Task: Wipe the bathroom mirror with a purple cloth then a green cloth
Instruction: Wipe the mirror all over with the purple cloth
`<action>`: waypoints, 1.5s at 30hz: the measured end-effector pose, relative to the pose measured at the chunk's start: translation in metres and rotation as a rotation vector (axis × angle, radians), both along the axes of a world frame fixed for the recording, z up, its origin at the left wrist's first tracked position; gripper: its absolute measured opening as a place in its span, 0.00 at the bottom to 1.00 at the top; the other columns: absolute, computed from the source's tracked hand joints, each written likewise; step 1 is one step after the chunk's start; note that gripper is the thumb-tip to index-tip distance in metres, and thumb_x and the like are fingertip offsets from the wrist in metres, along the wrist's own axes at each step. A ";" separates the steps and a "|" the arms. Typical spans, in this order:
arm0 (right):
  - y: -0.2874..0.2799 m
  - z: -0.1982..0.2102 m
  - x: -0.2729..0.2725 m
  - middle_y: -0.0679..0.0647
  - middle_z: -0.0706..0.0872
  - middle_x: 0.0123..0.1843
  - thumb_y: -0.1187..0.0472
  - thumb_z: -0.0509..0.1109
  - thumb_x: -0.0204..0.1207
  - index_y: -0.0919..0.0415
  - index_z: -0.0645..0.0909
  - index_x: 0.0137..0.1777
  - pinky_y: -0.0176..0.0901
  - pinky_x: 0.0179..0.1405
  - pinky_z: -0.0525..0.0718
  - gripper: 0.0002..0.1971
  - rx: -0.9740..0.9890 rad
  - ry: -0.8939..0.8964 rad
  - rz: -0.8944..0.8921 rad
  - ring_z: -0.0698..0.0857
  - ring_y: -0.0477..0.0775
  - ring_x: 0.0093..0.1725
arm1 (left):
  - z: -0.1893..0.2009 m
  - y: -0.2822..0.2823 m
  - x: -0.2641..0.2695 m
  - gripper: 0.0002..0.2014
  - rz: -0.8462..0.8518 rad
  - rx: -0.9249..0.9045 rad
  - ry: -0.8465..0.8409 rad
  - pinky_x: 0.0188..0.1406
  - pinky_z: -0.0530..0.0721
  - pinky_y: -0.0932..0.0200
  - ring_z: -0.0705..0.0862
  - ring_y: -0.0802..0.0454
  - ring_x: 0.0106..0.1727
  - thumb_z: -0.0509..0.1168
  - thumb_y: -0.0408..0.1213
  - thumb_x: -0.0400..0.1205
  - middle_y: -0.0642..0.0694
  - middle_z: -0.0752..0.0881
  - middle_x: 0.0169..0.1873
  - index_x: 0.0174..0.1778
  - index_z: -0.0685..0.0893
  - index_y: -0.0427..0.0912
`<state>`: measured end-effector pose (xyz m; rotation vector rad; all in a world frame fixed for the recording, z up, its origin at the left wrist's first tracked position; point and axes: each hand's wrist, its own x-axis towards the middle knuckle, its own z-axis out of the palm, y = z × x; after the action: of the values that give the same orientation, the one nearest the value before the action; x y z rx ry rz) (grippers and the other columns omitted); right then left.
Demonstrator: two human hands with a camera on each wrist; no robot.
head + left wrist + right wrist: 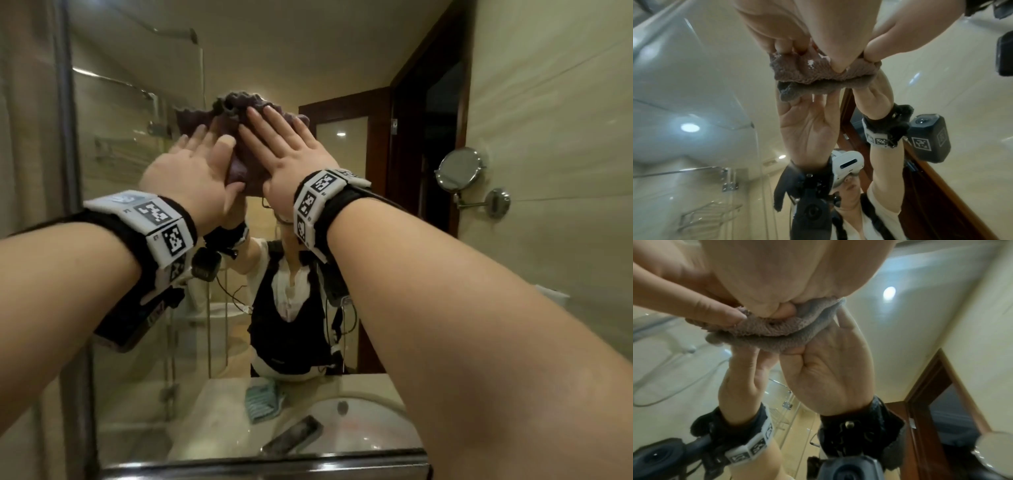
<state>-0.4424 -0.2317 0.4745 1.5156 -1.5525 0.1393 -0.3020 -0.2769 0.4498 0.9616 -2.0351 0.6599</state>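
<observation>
- Two flat hands are pressed on the purple cloth (pixel 239 137), which is bunched against the upper middle of the bathroom mirror (pixel 342 274), high above the counter.
- The left hand (pixel 191 174) is laid on the cloth's left part with fingers straight and spread; nothing is gripped, the cloth is only pinned to the glass.
- The right hand (pixel 284 150) is set just beside it on the cloth's right part, fingers likewise extended; in the wrist views the cloth edge seems nipped under the fingertips, though that cannot be told for sure.
- Even pressure should be kept through both palms, so that the crumpled cloth is flattened and more of it meets the glass.
- Overlapping passes are advised, worked from the top downward, so that smears are not left behind.
- The green cloth (pixel 263 397) is seen reflected, lying on the counter near the basin (pixel 370 431); it is judged to be needed only once the purple pass is finished.
- A phone (pixel 294 435), also reflected, is lying by the basin; drips should be kept off it.
</observation>
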 end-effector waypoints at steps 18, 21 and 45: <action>0.143 -0.026 -0.179 0.53 0.69 0.77 0.60 0.67 0.77 0.53 0.65 0.78 0.45 0.72 0.69 0.29 -0.156 -0.079 -0.028 0.64 0.56 0.76 | -0.007 0.101 -0.175 0.21 -0.209 -0.174 -0.077 0.67 0.72 0.53 0.69 0.44 0.71 0.56 0.44 0.85 0.43 0.67 0.73 0.74 0.69 0.45; 0.155 -0.034 -0.192 0.52 0.77 0.69 0.62 0.67 0.76 0.54 0.73 0.73 0.44 0.64 0.72 0.24 -0.210 -0.128 0.036 0.72 0.56 0.68 | -0.010 0.110 -0.189 0.17 -0.212 -0.205 -0.138 0.46 0.78 0.58 0.78 0.46 0.59 0.59 0.43 0.83 0.44 0.72 0.66 0.67 0.76 0.43; 0.216 -0.103 -0.135 0.50 0.77 0.67 0.61 0.65 0.76 0.49 0.75 0.69 0.40 0.61 0.71 0.21 0.340 -0.441 -0.194 0.73 0.53 0.69 | -0.057 0.163 -0.167 0.17 -0.031 0.003 -0.810 0.50 0.74 0.59 0.79 0.45 0.65 0.59 0.43 0.84 0.45 0.80 0.63 0.69 0.77 0.45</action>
<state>-0.5772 -0.0156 0.3714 1.6572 -2.1534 0.1056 -0.4690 -0.1142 0.3924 0.7143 -2.7309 1.1622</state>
